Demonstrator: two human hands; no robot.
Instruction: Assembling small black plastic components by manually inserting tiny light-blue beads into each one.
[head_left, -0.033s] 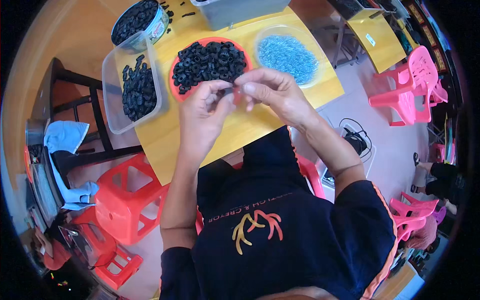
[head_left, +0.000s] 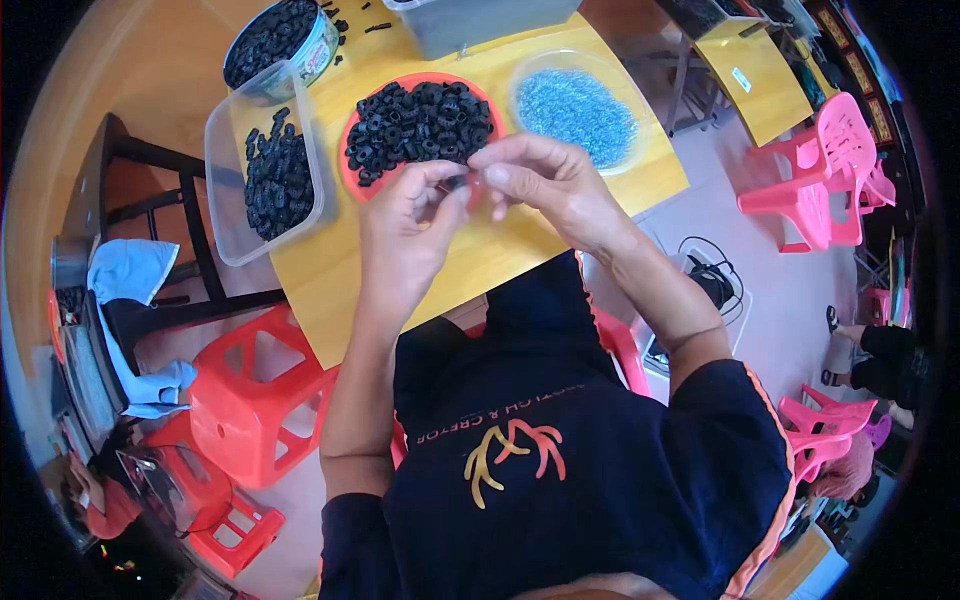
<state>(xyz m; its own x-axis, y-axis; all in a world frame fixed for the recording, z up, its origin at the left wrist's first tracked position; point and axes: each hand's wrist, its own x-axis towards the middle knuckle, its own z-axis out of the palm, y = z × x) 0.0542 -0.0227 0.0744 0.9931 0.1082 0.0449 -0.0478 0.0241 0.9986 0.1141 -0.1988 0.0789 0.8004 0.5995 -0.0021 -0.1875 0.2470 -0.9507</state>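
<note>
Both of my hands meet over the near edge of a red bowl (head_left: 344,150) heaped with small black plastic parts (head_left: 425,118). My left hand (head_left: 410,225) is closed, its thumb and forefinger pinching one small black plastic part (head_left: 455,183). Close against it, my right hand (head_left: 550,192) pinches thumb and forefinger together at that part's right end; what lies between those fingertips is too small to make out. Right of the bowl, a clear round tub (head_left: 640,150) holds many small shiny blue-clear pieces (head_left: 575,112).
Left of the bowl stands a clear plastic box (head_left: 222,190) with black parts in it. Behind it is a round tin (head_left: 322,50), also full of them. A grey bin (head_left: 480,28) sits at the table's (head_left: 330,310) far edge. Red stools (head_left: 250,400) and pink chairs (head_left: 820,180) flank me.
</note>
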